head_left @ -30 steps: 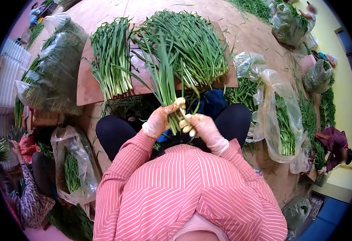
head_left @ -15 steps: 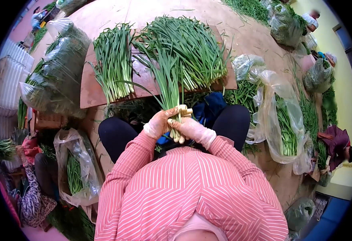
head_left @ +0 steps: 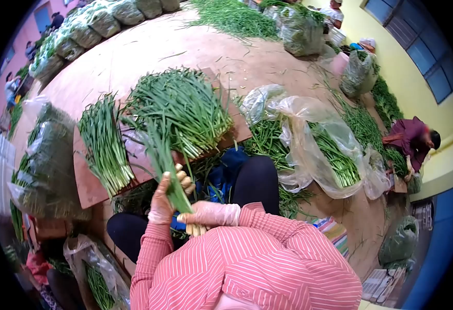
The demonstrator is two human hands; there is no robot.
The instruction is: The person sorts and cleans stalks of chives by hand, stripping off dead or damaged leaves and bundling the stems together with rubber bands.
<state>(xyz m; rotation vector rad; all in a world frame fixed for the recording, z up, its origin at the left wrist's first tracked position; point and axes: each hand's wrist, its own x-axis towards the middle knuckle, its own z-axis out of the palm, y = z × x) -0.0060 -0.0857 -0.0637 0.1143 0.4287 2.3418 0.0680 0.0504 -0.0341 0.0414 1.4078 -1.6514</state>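
My left hand [head_left: 165,199], in a thin glove with covered fingertips, is closed around a bunch of garlic chives [head_left: 165,160] between my knees. The leaves point up and away, over the edge of the board. My right hand [head_left: 206,214], gloved too, closes on the bunch's lower end, just below and right of the left hand. Its fingers hide the stalk ends. On the tilted brown board [head_left: 93,185] ahead lie a large pile of garlic chives [head_left: 182,108] and a smaller pile of garlic chives [head_left: 105,144] to its left.
A clear plastic bag [head_left: 309,155] of greens lies open to my right. A full bag [head_left: 48,160] stands at left, an open bag [head_left: 94,268] below it. Loose greens [head_left: 231,18] cover the far floor. A person in a maroon top [head_left: 410,137] bends at right.
My view has swung to the right, so the board appears further left and lower. My left hand has moved up the bunch relative to the right; the pale stalk ends no longer show below my hands.
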